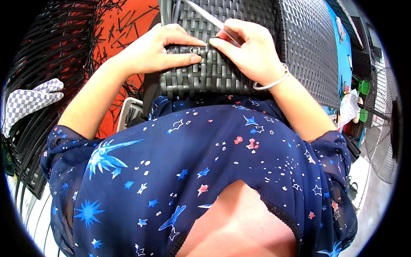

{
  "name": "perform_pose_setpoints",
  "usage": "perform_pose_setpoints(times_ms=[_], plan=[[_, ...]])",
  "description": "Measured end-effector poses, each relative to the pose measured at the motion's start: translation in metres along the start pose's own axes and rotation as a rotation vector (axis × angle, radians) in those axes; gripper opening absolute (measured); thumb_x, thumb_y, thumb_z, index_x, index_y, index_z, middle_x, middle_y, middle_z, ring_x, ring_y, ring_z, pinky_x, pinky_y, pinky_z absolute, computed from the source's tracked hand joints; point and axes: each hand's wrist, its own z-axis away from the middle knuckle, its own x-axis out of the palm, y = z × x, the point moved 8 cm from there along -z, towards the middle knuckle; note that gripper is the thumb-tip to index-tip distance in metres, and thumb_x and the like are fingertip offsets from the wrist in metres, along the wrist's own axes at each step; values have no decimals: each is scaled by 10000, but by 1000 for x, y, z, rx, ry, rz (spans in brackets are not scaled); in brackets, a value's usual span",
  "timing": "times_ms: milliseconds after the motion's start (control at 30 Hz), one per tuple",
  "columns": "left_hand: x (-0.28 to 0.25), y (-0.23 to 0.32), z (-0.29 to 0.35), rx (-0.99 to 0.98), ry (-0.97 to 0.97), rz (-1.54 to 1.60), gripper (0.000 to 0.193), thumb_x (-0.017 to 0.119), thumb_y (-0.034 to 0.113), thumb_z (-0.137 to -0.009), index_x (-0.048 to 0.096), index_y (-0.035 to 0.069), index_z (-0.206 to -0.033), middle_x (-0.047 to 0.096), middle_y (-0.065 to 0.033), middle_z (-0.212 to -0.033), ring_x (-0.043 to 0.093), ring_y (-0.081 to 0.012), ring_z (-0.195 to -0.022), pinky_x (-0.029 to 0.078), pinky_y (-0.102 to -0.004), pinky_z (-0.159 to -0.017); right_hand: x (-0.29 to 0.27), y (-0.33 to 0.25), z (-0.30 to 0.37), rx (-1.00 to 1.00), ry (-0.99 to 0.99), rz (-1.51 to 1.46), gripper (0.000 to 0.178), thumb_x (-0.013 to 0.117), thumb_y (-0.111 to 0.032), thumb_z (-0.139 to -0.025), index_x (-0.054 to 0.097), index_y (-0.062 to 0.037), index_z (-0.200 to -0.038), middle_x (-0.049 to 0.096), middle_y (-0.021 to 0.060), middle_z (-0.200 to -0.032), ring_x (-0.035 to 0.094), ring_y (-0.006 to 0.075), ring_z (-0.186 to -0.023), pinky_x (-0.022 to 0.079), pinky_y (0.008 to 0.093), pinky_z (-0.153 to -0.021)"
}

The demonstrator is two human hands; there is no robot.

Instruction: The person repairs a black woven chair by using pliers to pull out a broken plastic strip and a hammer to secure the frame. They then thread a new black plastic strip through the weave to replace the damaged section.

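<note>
A dark grey woven wicker panel (184, 81) lies in front of me, bent over an edge towards my body. My left hand (165, 49) rests on it, thumb and index finger stretched out and a little apart, their tips on the weave. Between those tips a small loop of strip (195, 50) sticks up from the surface. Close beside them, my right hand (252, 49) is closed on a long flat grey strip (207, 16) that slants up and left. The tip of its index finger touches the weave. Its other fingers are partly hidden.
Another woven surface (310, 47) stands to the right. On the left, a stack of black strips (47, 47) holds a checked cloth (32, 100). Black offcuts litter the red floor (117, 34) near a pale bin (124, 112). A fan (381, 141) stands far right.
</note>
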Motion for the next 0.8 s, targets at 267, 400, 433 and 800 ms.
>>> perform_pose_setpoints(times_ms=[267, 400, 433, 800], plan=[[-1, -4, 2, 49, 125, 18, 440, 779, 373, -844, 736, 41, -1131, 708, -162, -1033, 649, -299, -1001, 506, -387, -920, -1, -28, -4, -330, 56, 102, 136, 729, -161, -781, 656, -67, -847, 633, 117, -755, 644, 326, -711, 509, 397, -629], [0, -7, 2, -22, 73, 69, 439, 774, 376, -846, 739, 31, -1115, 704, -166, -1040, 645, -291, -1029, 499, -388, -945, 9, -13, -18, -252, 8, 38, 188, 747, -223, -793, 687, -56, -856, 652, 128, -747, 652, 316, -710, 513, 392, -649], [-1, -6, 1, -24, 76, 62, 443, 773, 382, -846, 740, 30, -1114, 703, -165, -1046, 643, -291, -1035, 498, -390, -947, 10, -4, -21, -157, -44, 0, 206, 751, -240, -792, 692, -51, -850, 659, 125, -740, 654, 295, -697, 511, 383, -652], [1, -9, -4, -106, 35, 163, 335, 735, 323, -907, 752, 14, -1037, 717, -100, -992, 652, -188, -947, 502, -326, -868, 21, 10, -29, -94, -178, -162, 268, 770, -247, -863, 709, -31, -1009, 607, -4, -742, 559, 85, -685, 450, 251, -632]])
